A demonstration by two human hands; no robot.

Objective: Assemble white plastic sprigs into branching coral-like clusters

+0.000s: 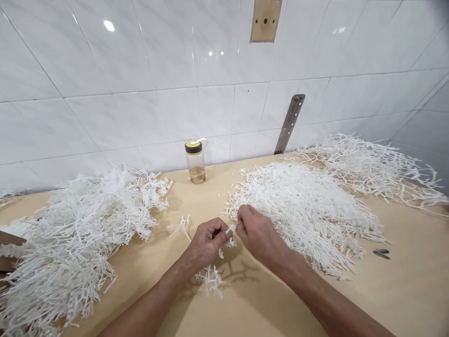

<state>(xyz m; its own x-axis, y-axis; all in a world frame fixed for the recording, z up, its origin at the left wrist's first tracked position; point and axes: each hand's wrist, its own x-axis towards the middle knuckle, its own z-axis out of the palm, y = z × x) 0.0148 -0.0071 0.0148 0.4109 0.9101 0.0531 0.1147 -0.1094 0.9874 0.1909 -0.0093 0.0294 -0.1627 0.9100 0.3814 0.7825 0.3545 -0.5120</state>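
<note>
My left hand [207,242] is closed in a pinch around a white branched plastic piece [212,280], whose forked ends hang below the fingers over the table. Just right of it, my right hand [257,232] has its fingers curled together, close to the tip of that piece. Whatever lies inside the right fingers is hidden. Another white branched sprig [181,225] lies on the table to the left of my left hand. Beyond my right hand spreads a heap of short white sticks [305,201].
A large pile of white branched pieces [101,215] covers the left side. Longer white strands [372,164] lie at the back right. A bottle with liquid [196,164] stands near the tiled wall, where a metal bracket [289,124] leans. A small dark object [381,253] rests at right.
</note>
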